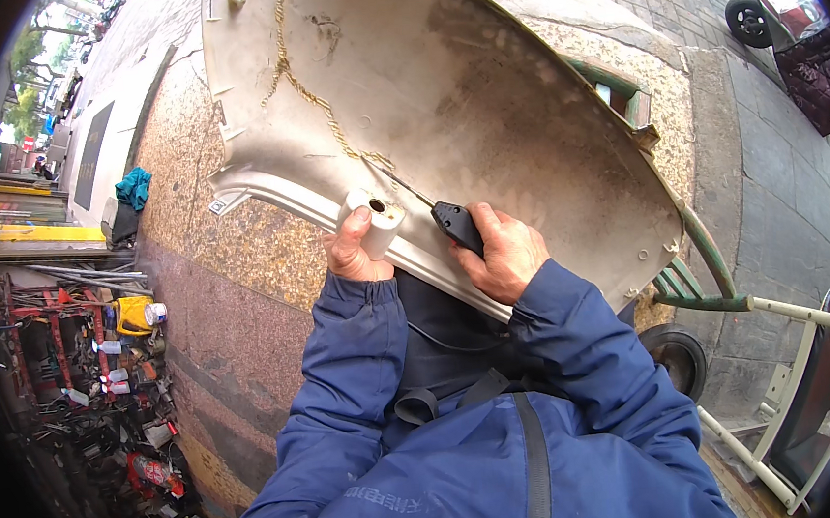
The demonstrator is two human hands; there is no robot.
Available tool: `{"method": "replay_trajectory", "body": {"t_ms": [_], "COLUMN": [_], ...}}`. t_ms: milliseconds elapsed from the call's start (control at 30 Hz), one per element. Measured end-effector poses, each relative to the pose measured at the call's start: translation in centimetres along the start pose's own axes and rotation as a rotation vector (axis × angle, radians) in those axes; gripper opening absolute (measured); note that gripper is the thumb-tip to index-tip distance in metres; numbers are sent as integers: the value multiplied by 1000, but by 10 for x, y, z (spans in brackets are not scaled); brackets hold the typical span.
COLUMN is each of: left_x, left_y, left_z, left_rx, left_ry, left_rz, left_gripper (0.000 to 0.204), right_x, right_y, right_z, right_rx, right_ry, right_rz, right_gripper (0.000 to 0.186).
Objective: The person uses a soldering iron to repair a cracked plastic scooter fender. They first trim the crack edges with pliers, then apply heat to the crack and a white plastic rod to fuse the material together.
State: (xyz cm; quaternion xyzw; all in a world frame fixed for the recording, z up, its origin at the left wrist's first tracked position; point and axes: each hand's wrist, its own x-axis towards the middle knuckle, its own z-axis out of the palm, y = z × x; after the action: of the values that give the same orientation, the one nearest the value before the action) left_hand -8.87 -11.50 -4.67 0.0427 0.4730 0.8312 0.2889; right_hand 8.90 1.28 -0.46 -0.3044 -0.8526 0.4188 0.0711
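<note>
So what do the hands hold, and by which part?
Right hand: the slim tool, by its black handle. Left hand: the pale panel, by its holed edge block.

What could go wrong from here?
The right hand holds the tool with its thin tip at the rough seam: a slip could scratch the panel or jab the left hand nearby.

The left hand grips the post by the panel's near edge, so the wide panel might tilt.
</note>
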Motion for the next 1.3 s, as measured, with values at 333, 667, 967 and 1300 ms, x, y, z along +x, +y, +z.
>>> {"method": "replay_trajectory", "body": {"t_ms": [333, 667, 967, 1300], "left_x": [0, 1, 2, 2], "left_y": [1, 1, 0, 1], "left_z": [2, 0, -3, 0], "left_rx": [10, -3, -14, -38], "left_ry": [9, 1, 22, -22], "left_rz": [-12, -15, -6, -9], "left_gripper": [50, 49, 48, 46], "right_x": [1, 2, 2, 1], "right_y": [0, 0, 0, 1], "right_z": [1, 0, 0, 1], "right_rx": [-4, 3, 6, 29], "right_ry": [-1, -11, -10, 49], "right_rz": [-2, 3, -1, -43], "right_gripper": [42, 41, 40, 41]}}
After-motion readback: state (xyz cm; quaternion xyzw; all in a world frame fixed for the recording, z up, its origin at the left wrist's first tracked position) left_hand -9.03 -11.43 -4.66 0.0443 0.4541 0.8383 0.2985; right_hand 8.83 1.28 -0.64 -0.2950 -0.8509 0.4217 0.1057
